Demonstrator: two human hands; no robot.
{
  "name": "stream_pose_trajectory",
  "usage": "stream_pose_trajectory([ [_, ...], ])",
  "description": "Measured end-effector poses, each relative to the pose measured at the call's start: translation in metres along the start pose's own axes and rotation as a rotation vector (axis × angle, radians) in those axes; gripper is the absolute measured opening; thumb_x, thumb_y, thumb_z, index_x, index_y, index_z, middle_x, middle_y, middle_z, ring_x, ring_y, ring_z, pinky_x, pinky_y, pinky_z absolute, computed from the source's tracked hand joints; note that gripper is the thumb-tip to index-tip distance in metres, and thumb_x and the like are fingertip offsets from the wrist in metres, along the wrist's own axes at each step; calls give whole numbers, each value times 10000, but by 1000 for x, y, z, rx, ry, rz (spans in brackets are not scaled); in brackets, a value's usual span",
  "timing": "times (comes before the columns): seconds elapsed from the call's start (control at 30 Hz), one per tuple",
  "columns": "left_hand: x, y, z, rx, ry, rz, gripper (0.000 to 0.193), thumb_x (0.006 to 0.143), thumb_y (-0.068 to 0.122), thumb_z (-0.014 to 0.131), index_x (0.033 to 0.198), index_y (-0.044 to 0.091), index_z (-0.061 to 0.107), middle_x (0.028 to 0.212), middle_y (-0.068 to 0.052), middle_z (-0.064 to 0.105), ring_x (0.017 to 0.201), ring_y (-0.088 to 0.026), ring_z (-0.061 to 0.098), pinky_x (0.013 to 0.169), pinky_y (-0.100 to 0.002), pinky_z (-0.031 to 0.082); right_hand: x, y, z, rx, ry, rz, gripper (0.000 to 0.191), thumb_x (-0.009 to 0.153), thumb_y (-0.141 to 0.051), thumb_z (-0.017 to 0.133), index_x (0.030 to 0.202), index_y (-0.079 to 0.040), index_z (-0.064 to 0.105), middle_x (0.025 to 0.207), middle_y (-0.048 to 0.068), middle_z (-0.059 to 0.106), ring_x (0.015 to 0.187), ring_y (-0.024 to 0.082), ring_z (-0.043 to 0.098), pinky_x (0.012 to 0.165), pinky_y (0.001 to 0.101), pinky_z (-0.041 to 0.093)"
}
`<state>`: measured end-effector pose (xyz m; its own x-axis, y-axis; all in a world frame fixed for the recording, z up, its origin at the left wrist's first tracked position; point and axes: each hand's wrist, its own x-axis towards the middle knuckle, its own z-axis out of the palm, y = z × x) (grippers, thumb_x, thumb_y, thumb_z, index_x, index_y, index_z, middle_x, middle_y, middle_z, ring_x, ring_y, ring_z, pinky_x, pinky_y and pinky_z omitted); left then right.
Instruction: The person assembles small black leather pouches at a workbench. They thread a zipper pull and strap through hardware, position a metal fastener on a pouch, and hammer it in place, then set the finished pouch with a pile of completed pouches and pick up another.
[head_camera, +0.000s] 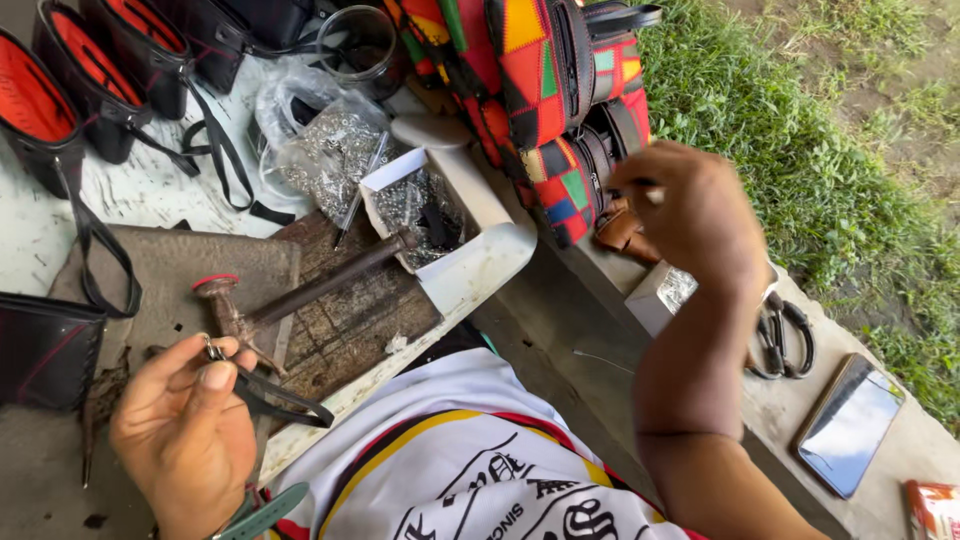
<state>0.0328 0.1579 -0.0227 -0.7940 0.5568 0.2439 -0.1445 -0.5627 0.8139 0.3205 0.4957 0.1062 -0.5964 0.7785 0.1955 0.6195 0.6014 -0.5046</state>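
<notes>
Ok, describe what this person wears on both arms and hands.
Both forearms are bare, with no sleeves reaching them. The left hand has a dark green watch-style strap buckled at the wrist. The right hand shows no ring or glove; a pale band seems to edge its wrist, mostly hidden.

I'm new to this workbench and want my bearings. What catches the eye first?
The bright patchwork bags at top centre stand out, with the right hand raised before them. Lower left, the left hand pinches a black strap with a metal ring. A hammer lies on the wooden board between.
</notes>
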Motion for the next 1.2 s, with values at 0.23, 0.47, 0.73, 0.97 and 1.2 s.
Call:
stream_pose_trajectory([
  [0.23, -6, -3, 4, 102, 89, -57, 352, 905, -51, 705, 1252, -77, 650, 1064, -135, 722, 974, -197, 701, 940, -361, 578, -4, -3, -2, -365, 323, -169, 450, 720, -37, 854, 1158, 4, 756, 1100, 233, 725, 972, 394, 698, 806, 470, 543],
  [0.47, -23, -7, 13, 334, 20, -156, 299, 920, 39, 759, 1199, -61, 724, 983, -92, 762, 855, -98, 696, 757, -235, 572, 42, -81, 85, 202, 75, -561, 125, 981, -29, 773, 1103, -20, 745, 1001, 119, 734, 851, 206, 732, 786, 324, 562],
  [0.73, -34, 2, -8, 242, 21, -89, 276, 927, 17, 751, 1190, -52, 702, 1039, -101, 756, 917, -119, 712, 839, -257, 599, 101, -97, 140, -286, -352, -540, 122, 879, -210, 729, 959, -145, 794, 917, 111, 761, 822, 325, 724, 747, 441, 561],
  [0.97, -29, 2, -8, 175, 92, -94, 286, 917, -19, 742, 1194, -70, 697, 1058, -139, 759, 951, -164, 736, 890, -291, 606, 92, -84, 197, -666, -407, -393, 218, 878, -171, 664, 1076, -201, 751, 935, 130, 765, 917, 349, 736, 796, 468, 566],
  [1.2, -27, 1, -13, 144, 120, -105, 295, 906, -49, 738, 1196, -80, 692, 1056, -151, 754, 957, -183, 742, 903, -309, 613, 101, -71, 171, -89, -530, -368, 293, 756, -199, 803, 1033, -114, 761, 945, 97, 791, 857, 262, 777, 791, 382, 590],
])
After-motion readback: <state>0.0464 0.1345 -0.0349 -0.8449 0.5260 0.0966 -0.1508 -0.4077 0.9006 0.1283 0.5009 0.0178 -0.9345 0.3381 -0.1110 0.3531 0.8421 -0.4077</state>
